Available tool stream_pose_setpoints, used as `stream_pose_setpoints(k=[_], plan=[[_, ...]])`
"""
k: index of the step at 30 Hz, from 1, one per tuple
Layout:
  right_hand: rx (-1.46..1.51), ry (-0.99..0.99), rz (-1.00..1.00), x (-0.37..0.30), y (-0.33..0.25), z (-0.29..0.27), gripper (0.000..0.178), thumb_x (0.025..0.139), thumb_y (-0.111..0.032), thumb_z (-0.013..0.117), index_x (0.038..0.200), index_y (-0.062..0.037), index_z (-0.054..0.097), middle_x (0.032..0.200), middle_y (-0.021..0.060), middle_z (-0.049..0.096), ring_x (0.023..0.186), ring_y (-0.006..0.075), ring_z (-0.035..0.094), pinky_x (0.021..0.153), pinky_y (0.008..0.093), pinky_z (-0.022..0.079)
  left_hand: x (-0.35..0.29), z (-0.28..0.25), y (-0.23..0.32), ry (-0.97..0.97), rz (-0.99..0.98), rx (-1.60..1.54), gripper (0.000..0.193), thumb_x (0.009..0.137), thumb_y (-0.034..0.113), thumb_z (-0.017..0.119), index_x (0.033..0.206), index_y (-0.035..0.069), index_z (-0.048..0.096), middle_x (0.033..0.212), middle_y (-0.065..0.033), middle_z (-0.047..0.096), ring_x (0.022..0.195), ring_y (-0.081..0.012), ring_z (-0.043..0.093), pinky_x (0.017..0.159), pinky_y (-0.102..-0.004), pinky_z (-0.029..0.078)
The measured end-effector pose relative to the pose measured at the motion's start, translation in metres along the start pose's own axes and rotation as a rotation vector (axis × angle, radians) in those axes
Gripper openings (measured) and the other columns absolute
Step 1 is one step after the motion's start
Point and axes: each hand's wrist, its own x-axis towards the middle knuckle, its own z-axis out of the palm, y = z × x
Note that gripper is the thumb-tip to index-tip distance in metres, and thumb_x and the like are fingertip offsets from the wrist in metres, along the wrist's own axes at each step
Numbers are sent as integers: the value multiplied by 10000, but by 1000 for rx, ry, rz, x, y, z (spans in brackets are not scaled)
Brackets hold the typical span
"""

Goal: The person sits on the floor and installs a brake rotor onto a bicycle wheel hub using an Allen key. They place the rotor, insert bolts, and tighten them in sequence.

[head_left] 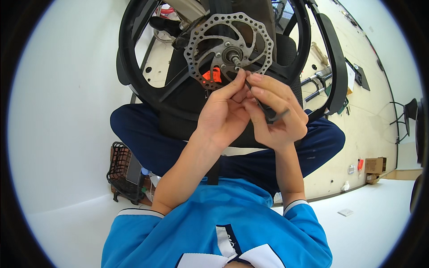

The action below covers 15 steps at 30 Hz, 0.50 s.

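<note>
The fingers of the right hand are closing around a slim dark tool, whose thin shaft is running up and to the left toward the hub of a silver brake disc. The left hand is sitting just beside the right one, touching it, its forefinger and thumb pinching narrowly at the tool's shaft near the tip, just below the disc. The disc is lying at the far middle of the view, mounted on a black wheel with broad spokes, and the wheel is resting against the person's lap, between the knees in dark blue trousers. A small orange part is showing through the disc's lower left openings. On the near left, a black wire basket is standing on the floor beside the left thigh. Far right, on the pale floor, a bicycle fork is lying well apart from the hands, and a small cardboard box is sitting on the right.
</note>
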Motion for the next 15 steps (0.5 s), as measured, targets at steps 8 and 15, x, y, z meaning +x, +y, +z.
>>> stream_pose_setpoints(k=[8,15], plan=[[-13,-120,37,-6,-8,-7,154,780,96,778,929,103,740,973,270,749,914,329,769,816,355,620,5,-7,-7,-98,12,-44,204,1023,256,636,1088,66,678,1011,-12,700,951,-95,643,879,-243,483],[-4,5,-3,-9,4,0,238,723,123,772,954,65,759,951,219,763,867,292,774,762,328,627,-2,-5,-4,-150,-37,-88,221,1030,222,619,1168,59,675,1096,-19,690,1007,-101,630,915,-259,491]])
